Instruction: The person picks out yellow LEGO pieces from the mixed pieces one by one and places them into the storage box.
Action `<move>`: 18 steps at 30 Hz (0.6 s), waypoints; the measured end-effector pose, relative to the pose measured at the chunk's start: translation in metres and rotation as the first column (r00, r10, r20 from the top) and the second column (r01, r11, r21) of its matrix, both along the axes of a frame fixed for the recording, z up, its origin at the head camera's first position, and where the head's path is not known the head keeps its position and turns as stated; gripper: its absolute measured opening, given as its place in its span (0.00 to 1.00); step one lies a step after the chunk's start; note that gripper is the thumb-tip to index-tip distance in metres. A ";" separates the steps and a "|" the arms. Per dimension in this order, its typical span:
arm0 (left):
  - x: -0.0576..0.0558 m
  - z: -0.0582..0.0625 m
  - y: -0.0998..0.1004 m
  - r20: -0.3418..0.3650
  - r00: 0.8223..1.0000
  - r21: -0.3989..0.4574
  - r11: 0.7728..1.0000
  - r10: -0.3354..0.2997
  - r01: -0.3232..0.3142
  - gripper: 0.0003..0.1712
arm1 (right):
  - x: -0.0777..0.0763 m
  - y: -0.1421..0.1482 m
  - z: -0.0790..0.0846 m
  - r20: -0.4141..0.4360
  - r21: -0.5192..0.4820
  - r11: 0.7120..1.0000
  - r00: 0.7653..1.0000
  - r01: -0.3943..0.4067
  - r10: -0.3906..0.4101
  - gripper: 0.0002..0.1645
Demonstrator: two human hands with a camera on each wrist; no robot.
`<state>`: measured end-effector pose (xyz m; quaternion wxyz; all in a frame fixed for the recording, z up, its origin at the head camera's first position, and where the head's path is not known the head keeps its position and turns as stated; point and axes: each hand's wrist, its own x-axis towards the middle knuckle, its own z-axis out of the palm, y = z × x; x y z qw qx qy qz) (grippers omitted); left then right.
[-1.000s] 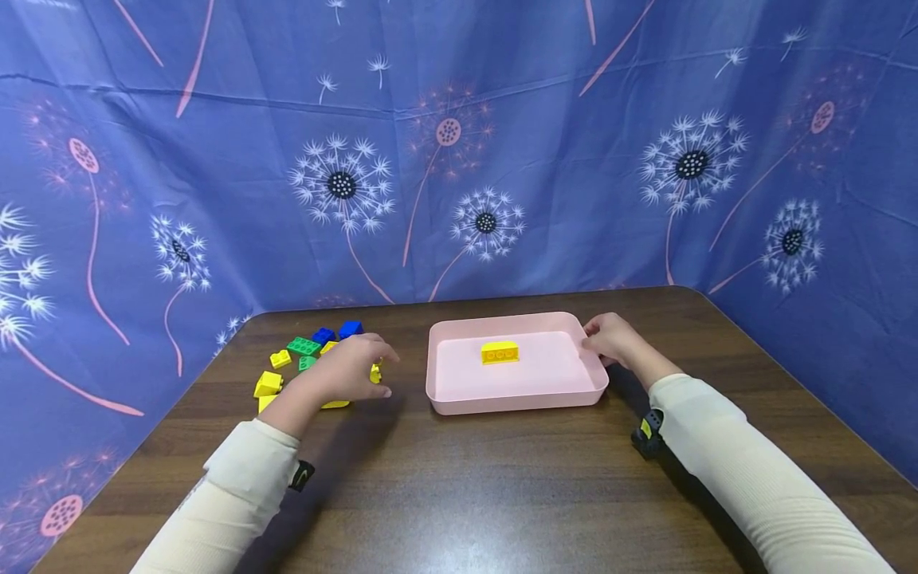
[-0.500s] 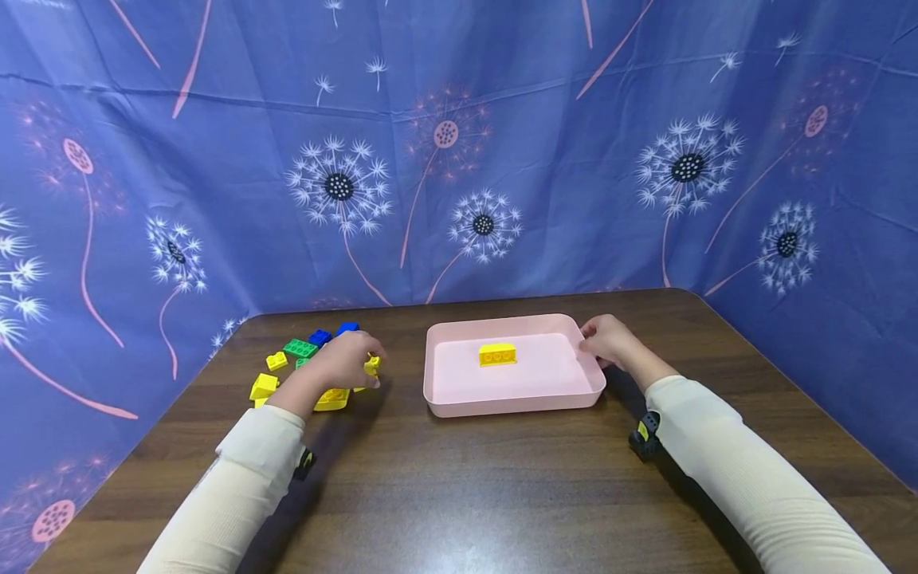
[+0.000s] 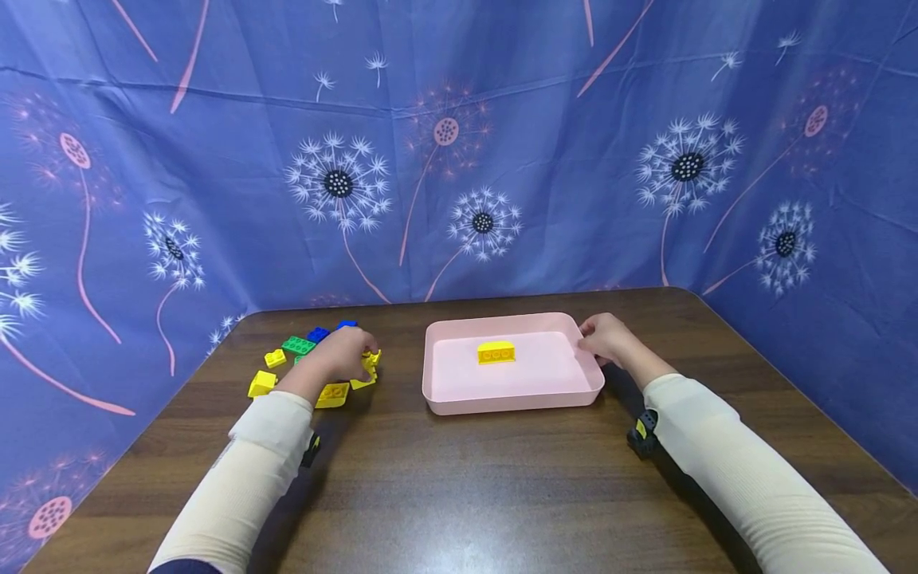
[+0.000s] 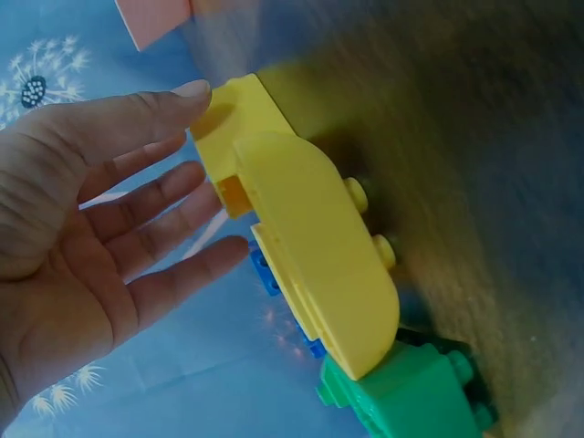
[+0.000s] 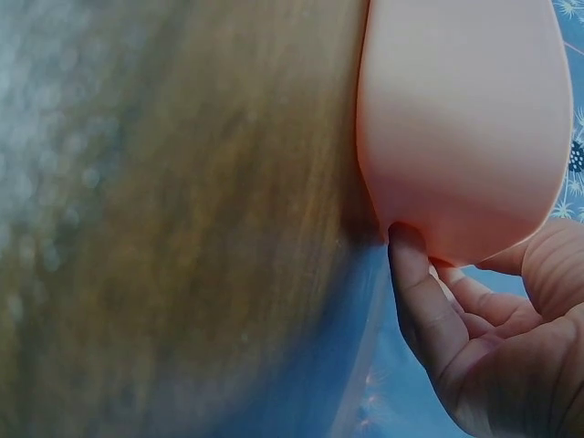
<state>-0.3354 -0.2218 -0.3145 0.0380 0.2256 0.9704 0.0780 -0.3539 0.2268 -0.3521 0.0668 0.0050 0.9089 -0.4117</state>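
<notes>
At the pile's right side my left hand [image 3: 343, 355] pinches a yellow toy building brick [image 4: 245, 123], thumb on its near edge and fingers reaching behind it. Another yellow brick [image 4: 319, 246] with a rounded end overlaps it in the left wrist view, above a green brick [image 4: 411, 392]. My right hand [image 3: 608, 339] grips the right end of a pink tray [image 3: 512, 404], thumb and fingers at its wall in the right wrist view. Inside the tray one yellow brick [image 3: 496, 352] rests with a row of round hollows facing me.
Left of the tray, loose bricks lie on the brown wooden table [image 3: 466, 494]: a yellow brick [image 3: 262, 383], a small yellow brick [image 3: 275, 358], a green brick [image 3: 298, 345] and a blue brick [image 3: 318, 335]. A blue dandelion-print cloth [image 3: 545, 159] hangs behind the table.
My left hand has come down and back to the left onto the yellow brick, its thumb and fingers closing in. My right hand stays at the tray, which has not visibly moved.
</notes>
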 end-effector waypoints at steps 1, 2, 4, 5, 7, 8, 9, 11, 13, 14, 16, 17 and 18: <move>-0.001 -0.001 0.000 0.008 1.000 0.002 1.000 0.006 -0.006 0.25 | 0.000 0.000 0.000 -0.001 0.000 1.000 1.000 -0.001 0.001 0.20; -0.002 -0.002 -0.001 0.017 1.000 0.005 1.000 0.013 -0.013 0.25 | 0.001 0.000 0.000 -0.002 0.000 1.000 1.000 -0.001 0.001 0.21; -0.003 -0.004 -0.001 0.034 0.999 0.012 1.000 0.016 -0.016 0.24 | 0.002 0.000 0.000 -0.006 -0.002 1.000 1.000 0.001 -0.001 0.21; -0.004 -0.005 -0.001 0.042 0.999 0.014 1.000 0.017 -0.018 0.23 | 0.002 0.000 0.000 -0.008 -0.004 1.000 1.000 0.002 -0.002 0.21; -0.005 -0.005 -0.002 0.055 0.998 0.019 1.000 0.019 -0.020 0.21 | 0.002 0.001 0.000 -0.013 -0.008 1.000 1.000 -0.001 0.001 0.20; -0.005 -0.005 -0.002 0.057 0.998 0.017 1.000 0.014 -0.015 0.20 | 0.002 0.001 0.000 -0.013 -0.007 1.000 1.000 -0.001 0.001 0.20; -0.006 -0.005 -0.002 0.058 0.998 0.016 1.000 0.011 -0.012 0.20 | 0.001 0.001 0.000 -0.013 -0.007 1.000 1.000 0.000 -0.001 0.20; -0.006 -0.006 -0.002 0.061 0.998 0.013 1.000 0.012 -0.013 0.19 | 0.001 0.001 0.000 -0.010 -0.005 1.000 1.000 -0.001 0.001 0.20; -0.006 -0.006 -0.002 0.053 0.999 0.006 1.000 0.001 -0.001 0.18 | 0.001 0.001 -0.001 -0.008 0.000 1.000 1.000 -0.003 0.003 0.20; -0.006 -0.006 -0.002 0.048 0.999 0.004 1.000 -0.003 0.003 0.18 | 0.001 0.001 -0.001 -0.006 -0.001 1.000 1.000 0.000 0.000 0.20; -0.006 -0.006 -0.002 0.040 0.999 0.001 1.000 -0.005 0.005 0.18 | 0.001 0.001 -0.001 -0.005 -0.005 1.000 1.000 -0.001 0.001 0.20; -0.006 -0.006 -0.001 0.040 0.999 0.003 1.000 -0.001 0.001 0.18 | 0.001 0.001 -0.001 -0.005 -0.007 1.000 1.000 -0.001 0.001 0.20; -0.006 -0.005 -0.001 0.040 0.999 0.005 1.000 -0.002 0.001 0.18 | 0.001 0.001 -0.002 -0.006 -0.011 1.000 1.000 0.000 0.000 0.20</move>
